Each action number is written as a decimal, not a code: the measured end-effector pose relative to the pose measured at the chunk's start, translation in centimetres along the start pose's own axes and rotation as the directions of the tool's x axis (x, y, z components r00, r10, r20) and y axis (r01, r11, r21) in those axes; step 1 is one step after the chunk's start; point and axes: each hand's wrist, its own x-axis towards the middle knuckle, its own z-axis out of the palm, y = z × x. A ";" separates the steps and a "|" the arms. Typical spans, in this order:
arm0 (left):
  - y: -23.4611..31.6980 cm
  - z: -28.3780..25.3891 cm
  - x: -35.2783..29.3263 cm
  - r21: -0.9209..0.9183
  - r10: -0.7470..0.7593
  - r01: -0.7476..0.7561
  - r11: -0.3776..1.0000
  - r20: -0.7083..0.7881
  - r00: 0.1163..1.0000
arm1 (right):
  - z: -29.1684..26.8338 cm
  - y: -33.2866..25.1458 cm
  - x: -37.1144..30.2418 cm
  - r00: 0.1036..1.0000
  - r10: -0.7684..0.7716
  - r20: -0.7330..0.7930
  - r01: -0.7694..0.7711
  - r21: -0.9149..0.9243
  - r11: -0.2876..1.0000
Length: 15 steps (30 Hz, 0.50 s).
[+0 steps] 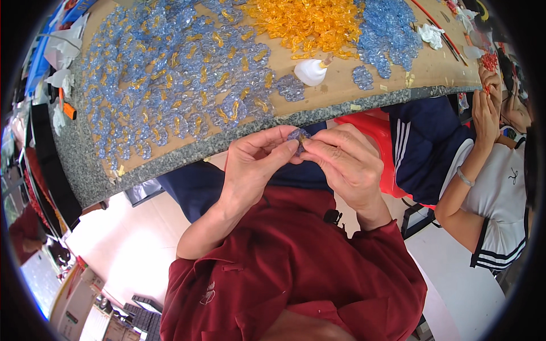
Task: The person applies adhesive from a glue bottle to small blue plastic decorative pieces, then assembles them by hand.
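Observation:
Just off the table's front edge, my left hand (254, 165) pinches a translucent blue plastic piece (296, 135) between thumb and fingers. My right hand (348, 162) is closed at the same piece from the other side, its thumb and forefinger pressed against it. A bit of yellow shows at the fingertips; how it sits on the blue piece is mostly hidden. Beyond my hands, many blue pieces with yellow parts on them (187, 74) cover the left of the table. Loose yellow pieces (307, 25) lie heaped at the back middle, with plain blue pieces (387, 37) to their right.
A white squeeze bottle (311, 72) lies on the cardboard-covered tabletop, close to a single blue piece (362, 77). The table has a grey speckled edge (222, 138). Crumpled white tissue (430, 35) and thin rods (449, 42) are at right, where a co-worker's hands (486, 108) hold something red.

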 end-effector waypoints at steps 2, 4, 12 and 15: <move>0.0 -0.1 0.0 0.003 -0.038 0.038 0.999 -0.009 0.999 | -0.2 0.1 0.3 1.000 -0.021 0.012 0.021 -0.005 1.000; -0.1 -0.2 0.0 -0.003 -0.028 0.028 1.000 -0.017 0.999 | -0.4 0.2 0.3 0.999 -0.043 0.026 0.043 -0.008 0.999; 0.1 -0.3 0.2 -0.020 -0.051 0.052 0.998 0.059 0.997 | -0.6 0.3 0.2 0.986 -0.157 0.059 0.159 -0.030 0.987; 0.0 -0.4 0.2 -0.059 -0.068 0.072 0.996 0.060 0.996 | -0.6 0.0 0.1 0.990 -0.115 0.088 0.119 -0.043 0.992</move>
